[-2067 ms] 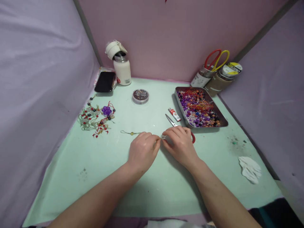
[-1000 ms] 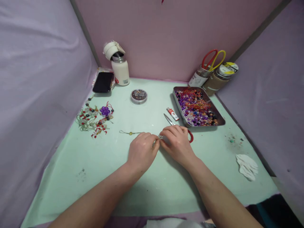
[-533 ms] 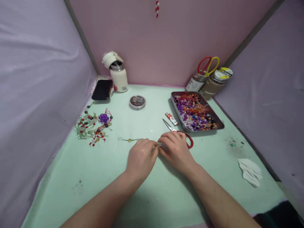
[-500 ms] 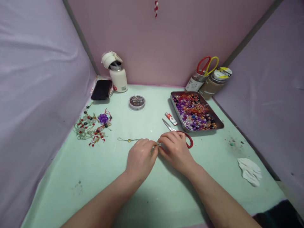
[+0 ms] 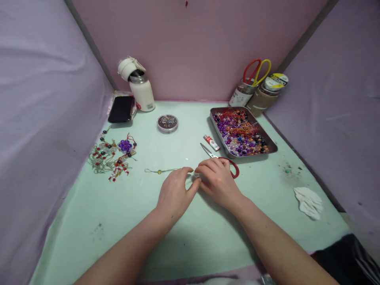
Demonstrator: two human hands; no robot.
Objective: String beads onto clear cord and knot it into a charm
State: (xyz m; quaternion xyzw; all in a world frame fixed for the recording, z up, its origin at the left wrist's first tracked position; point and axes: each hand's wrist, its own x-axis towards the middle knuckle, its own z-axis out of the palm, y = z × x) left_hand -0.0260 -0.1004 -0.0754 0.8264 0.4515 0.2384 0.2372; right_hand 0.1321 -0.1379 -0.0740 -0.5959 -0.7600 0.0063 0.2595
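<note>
A thin cord (image 5: 169,171) with a small yellow bead (image 5: 159,172) and a loop at its far left end lies on the table, its right part running behind my left hand. Clear beads (image 5: 196,175) sit at my fingertips. My right hand (image 5: 216,176) pinches them, its fingers curled. Beside them, my left hand (image 5: 175,188) has thumb and index finger spread apart, the thumb tip close to the beads; whether it touches them I cannot tell. Red-handled scissors (image 5: 234,168) lie just beyond my right hand, partly covered by it.
A metal tray (image 5: 270,151) of beads and cords stands at right, a lighter (image 5: 211,142) beside it. Beaded strings (image 5: 103,156) lie left. Further back are a round case (image 5: 168,124), phone (image 5: 121,109), bottle (image 5: 143,95) and jars (image 5: 263,101). White gloves (image 5: 308,202) lie right.
My left thumb and index finger have parted from their pinch near the beads. My right hand stays closed there. The whole view has shifted slightly, with things appearing a little higher and further left.
</note>
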